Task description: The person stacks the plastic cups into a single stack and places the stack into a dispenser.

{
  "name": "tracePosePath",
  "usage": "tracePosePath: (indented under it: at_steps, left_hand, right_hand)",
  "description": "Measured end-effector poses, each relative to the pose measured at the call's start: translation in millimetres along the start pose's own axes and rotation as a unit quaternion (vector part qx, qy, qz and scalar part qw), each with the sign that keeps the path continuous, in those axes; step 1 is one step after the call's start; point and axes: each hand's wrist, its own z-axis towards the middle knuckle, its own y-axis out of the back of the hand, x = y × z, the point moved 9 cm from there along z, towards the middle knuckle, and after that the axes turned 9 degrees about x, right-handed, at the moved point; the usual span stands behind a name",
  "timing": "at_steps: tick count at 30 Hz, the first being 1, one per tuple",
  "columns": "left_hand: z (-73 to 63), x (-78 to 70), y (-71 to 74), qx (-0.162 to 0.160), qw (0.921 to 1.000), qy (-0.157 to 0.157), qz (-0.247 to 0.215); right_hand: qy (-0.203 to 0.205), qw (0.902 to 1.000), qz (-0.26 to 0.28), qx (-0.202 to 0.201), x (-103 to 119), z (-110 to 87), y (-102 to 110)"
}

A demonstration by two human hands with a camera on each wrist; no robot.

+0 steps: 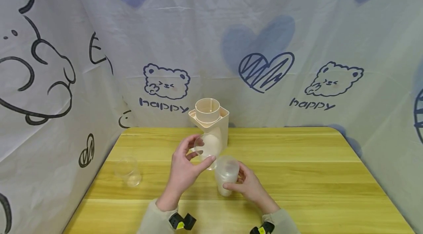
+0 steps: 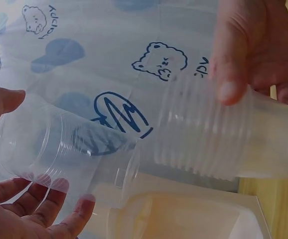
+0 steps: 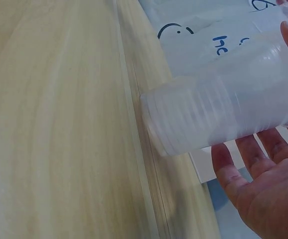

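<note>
My left hand (image 1: 183, 171) holds a single clear plastic cup (image 1: 208, 146), thumb on one side and fingertips spread along the other. In the left wrist view that cup (image 2: 67, 137) lies sideways across the picture, its mouth close to the ribbed rims of a stack of cups (image 2: 199, 127). My right hand (image 1: 248, 187) grips the stack, several nested clear plastic cups, with thumb and fingers around its upper part. The right wrist view shows the stack (image 3: 209, 107) tilted in that picture, fingers curled below it (image 3: 248, 164).
Behind the hands, near the table's back edge, stands a cream-coloured holder (image 1: 223, 131) with a round tube on top. Another clear cup (image 1: 128, 171) is on the left of the wooden table (image 1: 297, 175). Printed cloth (image 1: 211, 35) hangs behind and beside the table.
</note>
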Motion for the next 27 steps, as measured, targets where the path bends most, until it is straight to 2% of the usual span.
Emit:
tracePosePath:
  at_steps: [5, 12, 27]
  left_hand:
    - [4.3, -6.1, -9.7, 0.019, 0.9993, -0.02, -0.023]
    - [7.2, -0.1, -27.6, 0.052, 0.9964, -0.021, -0.064]
    - [4.6, 23.0, -47.0, 0.099, 0.9944, 0.018, -0.032]
  right_hand:
    - [0.005, 1.0, -0.004, -0.004, 2, -0.3, 0]
    - [0.001, 1.0, 0.001, -0.001, 3, -0.4, -1]
    - [0.0, 0.9997, 0.024, 0.011, 3, 0.8, -2]
